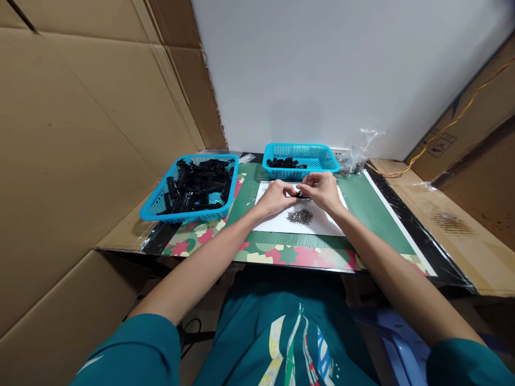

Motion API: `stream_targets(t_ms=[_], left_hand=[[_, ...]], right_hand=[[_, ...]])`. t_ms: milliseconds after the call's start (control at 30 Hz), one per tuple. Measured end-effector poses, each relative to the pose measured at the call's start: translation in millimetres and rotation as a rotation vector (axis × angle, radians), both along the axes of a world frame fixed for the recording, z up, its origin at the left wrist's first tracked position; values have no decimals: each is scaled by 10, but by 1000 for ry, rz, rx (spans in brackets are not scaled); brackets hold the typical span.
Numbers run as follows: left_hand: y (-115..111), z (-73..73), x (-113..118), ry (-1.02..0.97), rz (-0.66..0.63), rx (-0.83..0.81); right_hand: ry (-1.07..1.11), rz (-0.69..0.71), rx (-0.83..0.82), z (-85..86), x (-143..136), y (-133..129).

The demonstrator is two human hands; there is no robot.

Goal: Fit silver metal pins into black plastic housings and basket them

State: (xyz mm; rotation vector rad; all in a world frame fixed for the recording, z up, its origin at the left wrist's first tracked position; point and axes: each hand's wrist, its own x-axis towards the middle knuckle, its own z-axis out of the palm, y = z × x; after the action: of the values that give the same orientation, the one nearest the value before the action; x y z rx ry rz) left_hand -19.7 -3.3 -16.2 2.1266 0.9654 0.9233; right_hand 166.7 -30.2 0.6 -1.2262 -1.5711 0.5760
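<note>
The fingertips of the left hand [277, 197] and right hand [323, 190] are pinched together on a small black plastic part [301, 195], held just above a white sheet [277, 222]. A heap of tiny metal springs [300, 216] lies on the sheet just below. Two blue baskets hold more black parts: a full one [161, 206] to the left and a nearly empty one [322, 161] just behind the hands.

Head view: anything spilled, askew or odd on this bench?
Little stands out. The larger basket sits askew and juts over the table edge. Tiny metal parts lie loose in a heap on the white sheet, below both hands.
</note>
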Motion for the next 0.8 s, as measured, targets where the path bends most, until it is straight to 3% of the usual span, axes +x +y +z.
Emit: stream_targets(t_ms=[333,500,667,800], left_hand=[[44,-36,-33,1,-16,-14],[57,-3,-52,12,-3,-59],[17,54,-55,33,87,31],[-4,44,-61,53,74,94]], right_hand=[[-79,-37,57,-3,-25,-31],[159,30,-2,-64,13,25],[345,-135,44,-74,208,134],[304,-203,34,-97,448,247]])
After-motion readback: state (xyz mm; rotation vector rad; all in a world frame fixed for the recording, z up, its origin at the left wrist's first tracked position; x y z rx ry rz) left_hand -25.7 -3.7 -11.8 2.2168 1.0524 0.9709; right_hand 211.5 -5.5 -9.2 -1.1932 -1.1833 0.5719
